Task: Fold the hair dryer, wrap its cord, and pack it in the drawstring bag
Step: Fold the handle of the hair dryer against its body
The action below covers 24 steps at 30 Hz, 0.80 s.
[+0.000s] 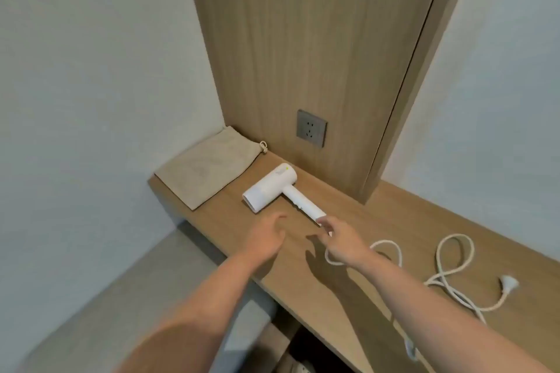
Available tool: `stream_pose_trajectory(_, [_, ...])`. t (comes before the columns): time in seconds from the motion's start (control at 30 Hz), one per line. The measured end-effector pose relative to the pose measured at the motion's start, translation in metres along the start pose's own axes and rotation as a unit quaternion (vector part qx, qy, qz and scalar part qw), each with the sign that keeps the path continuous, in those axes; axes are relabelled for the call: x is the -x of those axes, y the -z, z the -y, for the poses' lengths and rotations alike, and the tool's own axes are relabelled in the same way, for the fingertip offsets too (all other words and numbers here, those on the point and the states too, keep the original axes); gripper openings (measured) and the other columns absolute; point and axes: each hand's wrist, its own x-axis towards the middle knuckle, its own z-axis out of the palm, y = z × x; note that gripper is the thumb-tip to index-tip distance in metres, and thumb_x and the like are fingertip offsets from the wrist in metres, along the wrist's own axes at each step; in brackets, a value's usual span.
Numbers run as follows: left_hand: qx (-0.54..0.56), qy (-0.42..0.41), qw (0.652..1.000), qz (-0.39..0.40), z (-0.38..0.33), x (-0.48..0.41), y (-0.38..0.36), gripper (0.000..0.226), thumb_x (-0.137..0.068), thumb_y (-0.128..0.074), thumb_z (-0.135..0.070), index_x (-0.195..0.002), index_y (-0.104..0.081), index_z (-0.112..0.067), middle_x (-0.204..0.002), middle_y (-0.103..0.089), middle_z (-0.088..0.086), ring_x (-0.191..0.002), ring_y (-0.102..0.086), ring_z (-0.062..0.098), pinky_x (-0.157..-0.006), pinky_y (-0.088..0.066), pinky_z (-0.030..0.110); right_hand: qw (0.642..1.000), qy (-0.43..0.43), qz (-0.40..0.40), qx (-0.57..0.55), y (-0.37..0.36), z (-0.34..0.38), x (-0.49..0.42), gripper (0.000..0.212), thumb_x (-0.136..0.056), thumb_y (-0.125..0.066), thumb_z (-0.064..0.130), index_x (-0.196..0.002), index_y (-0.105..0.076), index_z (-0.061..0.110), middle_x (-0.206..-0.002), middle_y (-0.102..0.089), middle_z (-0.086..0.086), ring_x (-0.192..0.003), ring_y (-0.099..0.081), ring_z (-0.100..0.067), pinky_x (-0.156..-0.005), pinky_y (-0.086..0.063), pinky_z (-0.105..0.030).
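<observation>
Empty and loose, your left hand (266,239) hovers by the hair dryer (271,188) on the worktop (212,215), right hand (342,241) at its handle (306,204) tip, drawstring bag (206,166) just beyond: likely light, rigid plastic, so grip the handle.

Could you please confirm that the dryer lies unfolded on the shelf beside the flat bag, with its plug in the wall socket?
Not quite: the plug is not in the socket, which the head view shows empty. The plug lies loose on the shelf, far to the right. The rest holds: the dryer lies unfolded beside the flat bag.
</observation>
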Motion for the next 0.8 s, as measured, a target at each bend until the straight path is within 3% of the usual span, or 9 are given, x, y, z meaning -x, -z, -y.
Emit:
stream_pose_trajectory(0.07, [-0.045,-0.02,0.998,-0.031,0.008,-0.03,0.003,0.046,-0.092,-0.049,-0.007,-0.137,-0.046,-0.014,-0.141,-0.043,0.007,-0.131,-0.04,0.022,-0.11,-0.034,0.031,0.999,-0.024,-0.017,0.027,0.0,-0.002,-0.033,0.044,-0.091,-0.052,0.015,-0.135,-0.045,0.015,-0.13,-0.056,-0.009,-0.11,-0.059,-0.026,-0.08,-0.039,-0.025])
stream_pose_trajectory(0.23, [-0.166,0.017,0.984,-0.059,0.034,-0.091,0.011,0.065,-0.087,-0.052,-0.01,-0.147,-0.028,-0.016,-0.153,-0.026,0.012,-0.138,-0.027,0.03,-0.112,-0.027,0.037,0.993,-0.054,0.031,0.105,-0.008,-0.014,-0.096,0.046,-0.087,-0.058,0.017,-0.13,-0.045,0.008,-0.131,-0.051,-0.015,-0.115,-0.052,-0.03,-0.094,-0.042,-0.034])
stream_pose_trajectory(0.37, [-0.2,0.05,0.978,0.004,0.047,-0.117,0.022,0.077,-0.086,-0.055,-0.016,-0.151,-0.017,-0.024,-0.152,-0.025,0.01,-0.131,-0.032,0.03,-0.108,-0.03,0.038,0.991,-0.064,0.042,0.112,-0.011,-0.015,-0.122,0.04,-0.084,-0.063,0.02,-0.121,-0.052,0.009,-0.12,-0.058,-0.014,-0.106,-0.056,-0.029,-0.089,-0.046,-0.037])
stream_pose_trajectory(0.43, [-0.184,0.064,0.98,0.029,0.05,-0.123,0.024,0.079,-0.087,-0.056,-0.018,-0.152,-0.013,-0.027,-0.149,-0.028,0.01,-0.13,-0.032,0.031,-0.108,-0.029,0.038,0.992,-0.08,0.046,0.092,-0.016,-0.017,-0.128,0.037,-0.08,-0.066,0.02,-0.114,-0.056,0.01,-0.115,-0.061,-0.013,-0.1,-0.058,-0.029,-0.083,-0.047,-0.034])
stream_pose_trajectory(0.53, [-0.174,0.048,0.984,0.0,0.059,-0.13,0.024,0.078,-0.088,-0.058,-0.017,-0.151,-0.015,-0.027,-0.145,-0.035,0.008,-0.128,-0.035,0.029,-0.108,-0.026,0.032,0.993,-0.087,0.048,0.07,-0.023,-0.02,-0.133,0.037,-0.076,-0.068,0.017,-0.111,-0.058,0.011,-0.11,-0.063,-0.012,-0.098,-0.06,-0.029,-0.082,-0.049,-0.035])
stream_pose_trajectory(0.6, [-0.178,0.028,0.983,-0.019,0.063,-0.13,0.024,0.074,-0.088,-0.058,-0.014,-0.151,-0.02,-0.022,-0.143,-0.04,0.005,-0.127,-0.037,0.027,-0.104,-0.023,0.027,0.991,-0.1,0.071,0.055,-0.025,-0.02,-0.131,0.037,-0.074,-0.067,0.014,-0.11,-0.058,0.011,-0.108,-0.063,-0.01,-0.097,-0.061,-0.028,-0.08,-0.049,-0.033])
stream_pose_trajectory(0.7, [-0.096,0.05,0.994,0.005,0.061,-0.129,0.028,0.073,-0.082,-0.064,-0.01,-0.147,-0.032,-0.019,-0.14,-0.045,0.006,-0.129,-0.039,0.026,-0.107,-0.022,0.027,0.988,-0.12,0.094,0.026,-0.018,-0.018,-0.127,0.039,-0.074,-0.067,0.011,-0.112,-0.056,0.01,-0.104,-0.062,-0.009,-0.091,-0.062,-0.026,-0.071,-0.051,-0.033])
stream_pose_trajectory(0.77, [-0.021,0.04,0.999,0.021,0.062,-0.131,0.031,0.077,-0.07,-0.067,-0.025,-0.142,-0.043,-0.021,-0.137,-0.051,0.004,-0.127,-0.046,0.024,-0.11,-0.032,0.034,0.987,-0.128,0.094,0.013,-0.008,-0.016,-0.124,0.039,-0.073,-0.066,0.009,-0.111,-0.055,0.009,-0.097,-0.059,-0.007,-0.081,-0.06,-0.023,-0.055,-0.049,-0.026])
stream_pose_trajectory(0.8, [0.022,0.025,0.999,0.024,0.064,-0.133,0.031,0.081,-0.061,-0.064,-0.036,-0.139,-0.048,-0.019,-0.132,-0.056,0.002,-0.123,-0.051,0.021,-0.105,-0.038,0.031,0.987,-0.13,0.091,0.01,-0.002,-0.015,-0.122,0.037,-0.074,-0.066,0.008,-0.109,-0.055,0.008,-0.093,-0.058,-0.006,-0.075,-0.058,-0.02,-0.05,-0.045,-0.022])
